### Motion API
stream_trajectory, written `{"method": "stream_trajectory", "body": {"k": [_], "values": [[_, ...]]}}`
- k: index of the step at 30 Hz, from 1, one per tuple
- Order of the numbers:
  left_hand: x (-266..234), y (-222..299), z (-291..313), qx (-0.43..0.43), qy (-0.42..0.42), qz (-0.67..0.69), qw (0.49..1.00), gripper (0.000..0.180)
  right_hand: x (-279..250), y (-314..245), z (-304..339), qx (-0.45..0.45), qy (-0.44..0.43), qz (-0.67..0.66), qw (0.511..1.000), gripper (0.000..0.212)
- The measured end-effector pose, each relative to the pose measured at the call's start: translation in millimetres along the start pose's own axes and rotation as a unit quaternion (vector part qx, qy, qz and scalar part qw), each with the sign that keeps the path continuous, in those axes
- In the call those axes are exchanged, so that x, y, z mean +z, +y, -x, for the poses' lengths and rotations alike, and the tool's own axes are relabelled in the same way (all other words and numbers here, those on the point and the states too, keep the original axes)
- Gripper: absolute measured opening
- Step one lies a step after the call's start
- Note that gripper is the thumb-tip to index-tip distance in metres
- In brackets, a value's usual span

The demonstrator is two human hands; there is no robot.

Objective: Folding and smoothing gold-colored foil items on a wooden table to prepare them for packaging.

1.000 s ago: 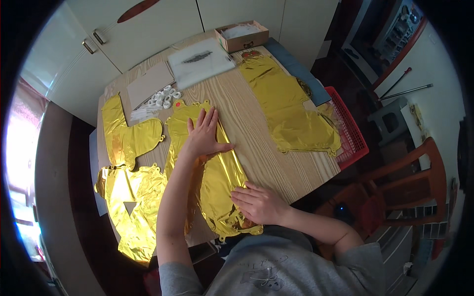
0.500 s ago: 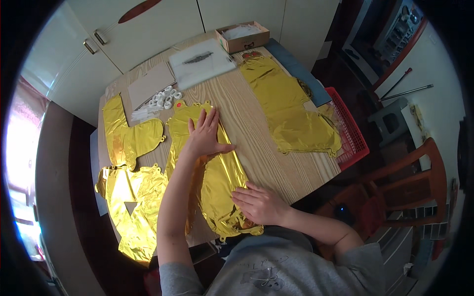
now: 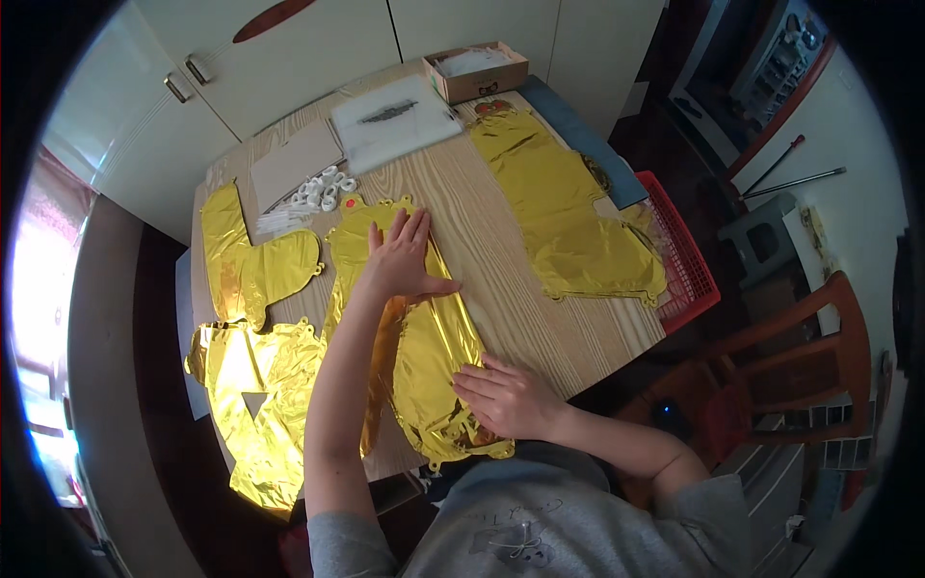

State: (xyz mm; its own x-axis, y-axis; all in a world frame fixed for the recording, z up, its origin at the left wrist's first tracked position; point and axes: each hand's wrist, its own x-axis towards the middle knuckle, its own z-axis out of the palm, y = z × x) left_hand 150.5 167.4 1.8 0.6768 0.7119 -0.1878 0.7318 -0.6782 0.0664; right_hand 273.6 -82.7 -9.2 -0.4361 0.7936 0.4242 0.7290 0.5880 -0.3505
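Observation:
A flat gold foil balloon (image 3: 424,371) lies in front of me on the wooden table, its edges lined with small tabs and a red spot at its far end. My left hand (image 3: 400,258) is laid on its far half, palm down, thumb stretched out to the right. On the near right edge of the same balloon rests my right hand (image 3: 506,393), fingers flat on the foil. To the left are a gold foil balloon with a triangular hole (image 3: 289,371) and, beyond it, a curved gold foil balloon (image 3: 246,270). Both hands hold nothing.
More gold foil balloons (image 3: 554,207) lie at the right over a blue-grey sheet (image 3: 588,140). White ribbon rolls (image 3: 330,188), white sticks (image 3: 279,223), a grey board (image 3: 294,164), a clear-bagged pack (image 3: 395,120) and a cardboard box (image 3: 477,82) stand farther back. A red basket (image 3: 692,255) adjoins the right edge.

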Motion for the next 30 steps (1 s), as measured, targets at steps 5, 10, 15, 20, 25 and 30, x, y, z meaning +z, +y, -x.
{"method": "stream_trajectory", "body": {"k": [5,10,15,20,25,30], "values": [[4.3,3.9,-4.3,-0.01,-0.01,-0.017,1.0,0.146,-0.3,1.7,0.0,-0.005,-0.007,-0.004,1.0,0.029],[-3.0,12.7,-2.6,-0.025,-0.041,-0.041,0.998,0.153,-0.7,3.6,-0.1,-0.012,-0.005,-0.008,1.0,0.028],[-2.3,11.1,-2.0,-0.024,-0.047,-0.027,0.998,0.154,-26.7,51.2,-28.7,-0.026,0.003,-0.037,0.999,0.024],[1.8,8.5,-2.4,-0.019,-0.035,-0.019,0.999,0.154,-16.3,146.5,-82.9,-0.005,0.001,0.051,0.999,0.033],[4.4,10.0,-2.9,-0.022,-0.027,-0.011,0.999,0.153,-0.8,170.0,-105.7,-0.035,-0.111,0.069,0.991,0.036],[6.1,7.8,-1.2,-0.024,-0.026,-0.006,0.999,0.153,1.2,175.2,-113.8,-0.015,-0.118,0.079,0.99,0.037]]}}
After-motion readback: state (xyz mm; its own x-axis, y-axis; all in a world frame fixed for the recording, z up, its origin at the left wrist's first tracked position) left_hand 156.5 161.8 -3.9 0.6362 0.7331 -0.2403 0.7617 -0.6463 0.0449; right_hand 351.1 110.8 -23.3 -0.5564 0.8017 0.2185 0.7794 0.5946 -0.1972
